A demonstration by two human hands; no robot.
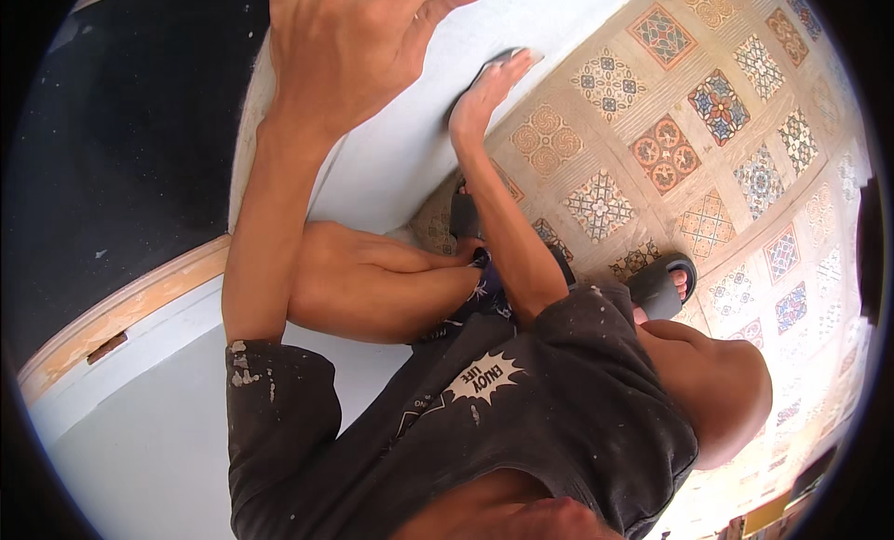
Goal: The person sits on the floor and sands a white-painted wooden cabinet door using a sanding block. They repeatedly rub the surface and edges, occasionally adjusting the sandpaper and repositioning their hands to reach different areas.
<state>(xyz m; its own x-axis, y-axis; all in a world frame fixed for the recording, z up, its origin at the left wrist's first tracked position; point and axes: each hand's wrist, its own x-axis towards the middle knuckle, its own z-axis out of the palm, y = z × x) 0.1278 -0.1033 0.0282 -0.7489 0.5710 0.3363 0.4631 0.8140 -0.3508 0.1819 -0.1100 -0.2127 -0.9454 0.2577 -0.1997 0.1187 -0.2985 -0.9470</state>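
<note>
My left hand is large and close at the upper left, with its thumb stretched towards the right. Its other fingertips lie past the top edge, so I cannot tell whether they hold anything. Lower and further right, my right hand is pressed nearly flat over a thin dark pad or sheet against a white panel. The pad shows as a dark rim beside the hand, with a pale bit at the fingertips; its kind is unclear.
A dark, speckled surface with a worn wooden edge is at the left. Patterned floor tiles spread at the right. My bent legs and black slides are below the panel; my dark T-shirt has pale splotches.
</note>
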